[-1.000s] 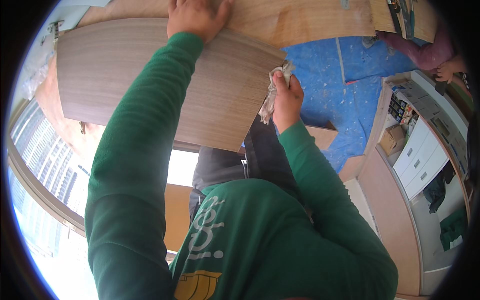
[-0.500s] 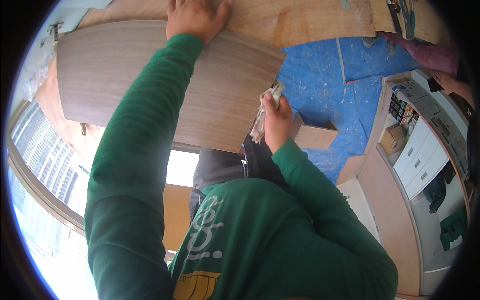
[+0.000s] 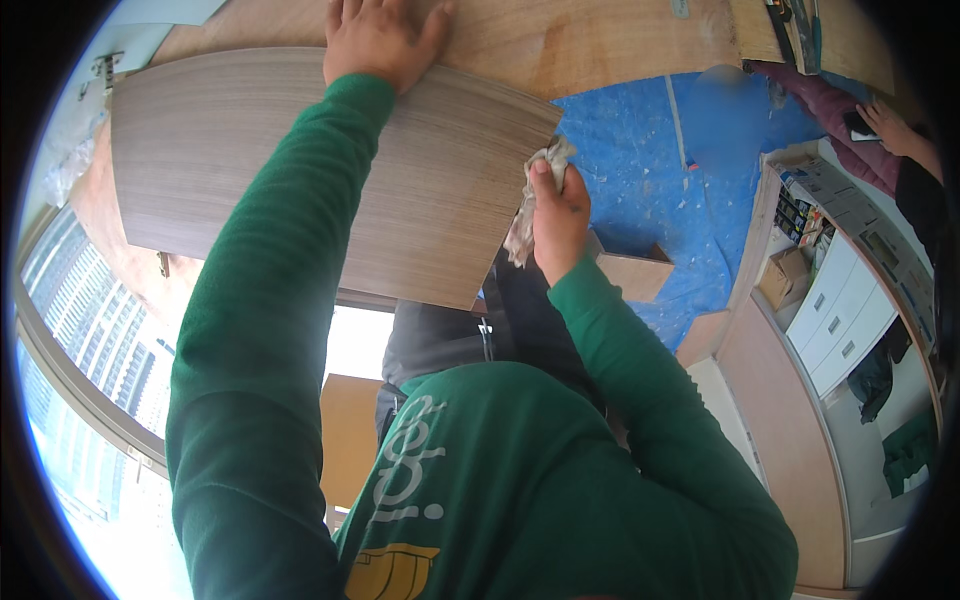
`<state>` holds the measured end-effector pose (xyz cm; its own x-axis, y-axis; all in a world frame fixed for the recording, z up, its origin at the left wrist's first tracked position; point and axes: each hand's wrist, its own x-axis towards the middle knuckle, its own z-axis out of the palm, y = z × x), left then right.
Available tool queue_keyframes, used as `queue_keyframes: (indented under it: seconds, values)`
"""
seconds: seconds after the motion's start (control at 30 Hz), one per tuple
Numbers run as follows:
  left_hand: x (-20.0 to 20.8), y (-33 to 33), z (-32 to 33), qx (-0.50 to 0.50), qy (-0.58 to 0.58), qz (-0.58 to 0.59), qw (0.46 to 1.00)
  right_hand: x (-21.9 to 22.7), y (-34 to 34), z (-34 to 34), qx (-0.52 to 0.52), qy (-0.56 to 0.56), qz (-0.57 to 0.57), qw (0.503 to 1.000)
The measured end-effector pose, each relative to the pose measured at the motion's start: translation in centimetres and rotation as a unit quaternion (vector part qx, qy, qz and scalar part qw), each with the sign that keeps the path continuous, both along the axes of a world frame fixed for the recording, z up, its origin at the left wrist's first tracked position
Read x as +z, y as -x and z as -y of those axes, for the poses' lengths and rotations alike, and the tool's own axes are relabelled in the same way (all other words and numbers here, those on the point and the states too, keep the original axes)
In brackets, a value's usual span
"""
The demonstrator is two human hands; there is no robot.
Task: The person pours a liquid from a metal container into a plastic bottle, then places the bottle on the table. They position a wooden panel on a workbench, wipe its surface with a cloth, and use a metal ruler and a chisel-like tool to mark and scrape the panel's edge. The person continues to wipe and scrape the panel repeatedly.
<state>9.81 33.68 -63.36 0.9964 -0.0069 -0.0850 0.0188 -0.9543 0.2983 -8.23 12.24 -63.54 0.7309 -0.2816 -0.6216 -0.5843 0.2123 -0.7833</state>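
A wood-grain panel (image 3: pixel 250 150) lies in front of me on a plywood worktop (image 3: pixel 560 40). Over the panel's far edge my left hand (image 3: pixel 385 40) rests flat with its fingers spread, part of it on the plywood. My right hand (image 3: pixel 562 220) grips a crumpled, stained whitish rag (image 3: pixel 527 215) at the panel's right edge. The rag hangs down along that edge and seems to touch it; part of it is hidden in my fist.
Blue sheeting (image 3: pixel 640 140) covers the floor at right, with a small wooden box (image 3: pixel 635 275) on it. Hand tools (image 3: pixel 798 35) lie at the worktop's far right. Another person's hand (image 3: pixel 890 130) holds a phone nearby. White drawers (image 3: pixel 830 310) stand right; a window (image 3: pixel 90 300) is left.
My right hand has shifted slightly away from me with the rag, along the panel's right edge. My left hand stays on the far edge. The other person's hand has moved further into view.
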Motion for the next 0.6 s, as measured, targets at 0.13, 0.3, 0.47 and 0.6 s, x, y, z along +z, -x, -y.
queue_keyframes:
  seconds: [0.13, 0.3, 0.47, 0.6]
  values:
    - [0.0, 0.1, -0.3, -0.002, -0.003, 0.006, 1.0, -1.1, -1.9, 0.7, -0.007, 0.011, -0.016, 1.0]
    - [0.0, 0.1, -0.5, -0.008, -0.003, 0.013, 1.0, -0.9, -7.0, 1.9, 0.009, -0.002, 0.021, 1.0]
    - [-0.2, 0.1, -0.1, -0.008, -0.002, 0.011, 1.0, -0.7, -2.3, 0.8, -0.022, -0.052, -0.021, 0.998]
    - [0.1, 0.1, -0.2, -0.008, -0.003, 0.004, 1.0, -0.9, -5.9, 2.3, -0.011, -0.089, -0.003, 0.996]
